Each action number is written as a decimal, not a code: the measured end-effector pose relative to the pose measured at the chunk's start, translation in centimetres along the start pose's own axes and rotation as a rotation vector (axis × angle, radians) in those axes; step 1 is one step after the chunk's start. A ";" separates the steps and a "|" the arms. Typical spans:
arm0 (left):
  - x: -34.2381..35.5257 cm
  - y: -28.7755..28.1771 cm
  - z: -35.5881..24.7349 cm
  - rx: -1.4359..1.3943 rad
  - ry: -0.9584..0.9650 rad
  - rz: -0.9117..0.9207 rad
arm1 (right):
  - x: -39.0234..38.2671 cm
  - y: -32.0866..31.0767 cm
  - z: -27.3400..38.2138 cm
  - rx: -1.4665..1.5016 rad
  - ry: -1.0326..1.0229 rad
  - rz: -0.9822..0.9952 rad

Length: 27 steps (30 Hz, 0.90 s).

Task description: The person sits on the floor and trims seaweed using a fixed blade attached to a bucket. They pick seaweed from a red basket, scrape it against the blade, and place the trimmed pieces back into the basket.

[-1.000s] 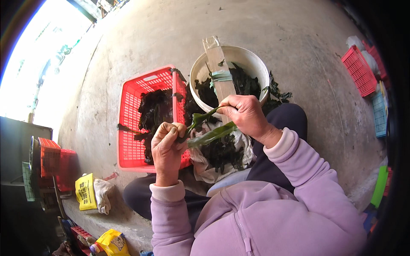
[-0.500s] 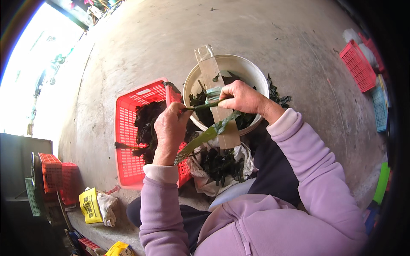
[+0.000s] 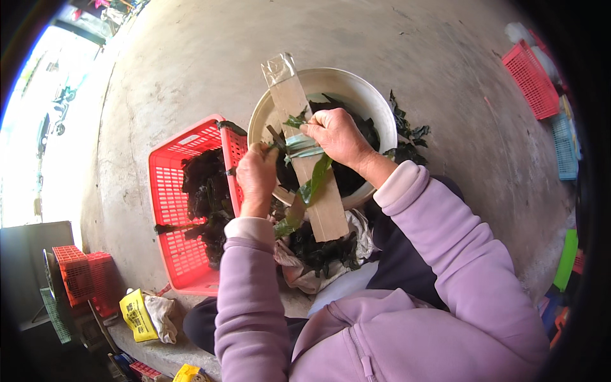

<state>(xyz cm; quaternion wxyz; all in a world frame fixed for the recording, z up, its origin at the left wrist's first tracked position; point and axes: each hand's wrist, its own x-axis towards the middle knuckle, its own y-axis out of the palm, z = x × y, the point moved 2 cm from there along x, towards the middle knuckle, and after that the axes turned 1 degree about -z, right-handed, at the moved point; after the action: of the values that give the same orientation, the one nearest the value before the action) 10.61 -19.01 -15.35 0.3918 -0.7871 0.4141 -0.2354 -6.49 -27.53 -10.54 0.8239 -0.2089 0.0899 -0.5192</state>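
Head view, leaf strip (image 3: 310, 193): across the board (image 3: 326, 219) over the bucket's (image 3: 367, 94) near side, long axis slanting from below the right hand (image 3: 337, 137) down-left; lower end points at the sack (image 3: 309, 280).
Left hand (image 3: 256, 172): thumb and fingers pinched on a dark seaweed end (image 3: 277, 139); whether it joins the strip, cannot tell.
Right hand: closed in a pinch, a green leafy bit (image 3: 294, 120) at its fingertips.
Edges: board overhangs the bucket rim both ways; basket (image 3: 167, 191) wall just beside the left hand.
Room: narrow between basket and bucket; concrete floor (image 3: 210, 57) spreads beyond both.
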 end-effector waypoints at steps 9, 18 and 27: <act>-11.3 -5.0 -3.1 -0.947 -0.282 0.419 | -4.8 -2.7 5.2 0.503 -0.030 -0.076; -14.2 -4.6 -4.7 -1.897 -0.417 0.181 | -13.9 -2.8 7.3 0.747 -0.005 0.009; -18.1 -10.3 -3.7 -1.327 -0.258 0.352 | -16.0 0.6 7.1 0.880 0.076 0.000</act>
<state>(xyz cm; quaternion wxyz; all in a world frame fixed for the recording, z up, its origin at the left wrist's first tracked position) 2.94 -1.80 -5.69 -0.0935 -0.8030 0.5420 0.2297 -10.46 -11.26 -5.54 0.8304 0.1812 -0.1096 -0.5154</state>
